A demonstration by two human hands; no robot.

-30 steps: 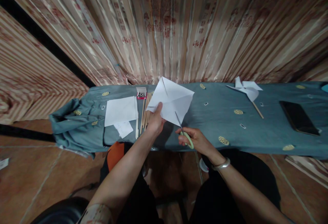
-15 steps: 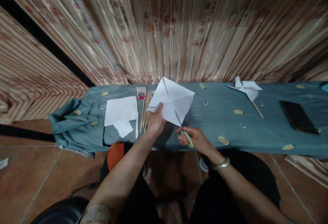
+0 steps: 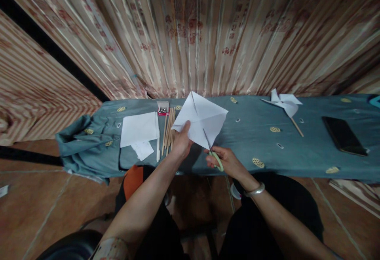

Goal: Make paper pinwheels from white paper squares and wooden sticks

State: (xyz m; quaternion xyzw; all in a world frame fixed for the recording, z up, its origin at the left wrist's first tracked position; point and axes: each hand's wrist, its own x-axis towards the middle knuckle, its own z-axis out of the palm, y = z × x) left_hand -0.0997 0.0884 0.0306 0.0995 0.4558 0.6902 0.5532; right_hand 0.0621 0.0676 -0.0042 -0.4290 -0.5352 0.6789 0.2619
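Observation:
A square sheet of white paper (image 3: 204,115), creased across its middle, is held up above the table with its corners pointing outward. Slits run inward from its top and left corners. My left hand (image 3: 182,141) pinches it at the lower left edge, thumb on top. In my right hand (image 3: 224,159) are scissors (image 3: 218,161) with light green handles, fingers closed around them. Their blade lies over the paper at its bottom corner, pointing toward the centre.
The table has a teal cloth (image 3: 249,133). On the left lie white sheets (image 3: 139,129), a small note (image 3: 143,150), a white pen (image 3: 158,141), several wooden sticks (image 3: 168,131) and a small box of metal pins (image 3: 163,109). A paper pinwheel (image 3: 286,102) and a dark tablet (image 3: 344,135) lie right.
The paper and my left hand have shifted slightly to the right. The scissors remain at the bottom corner, with little visible difference in my right hand.

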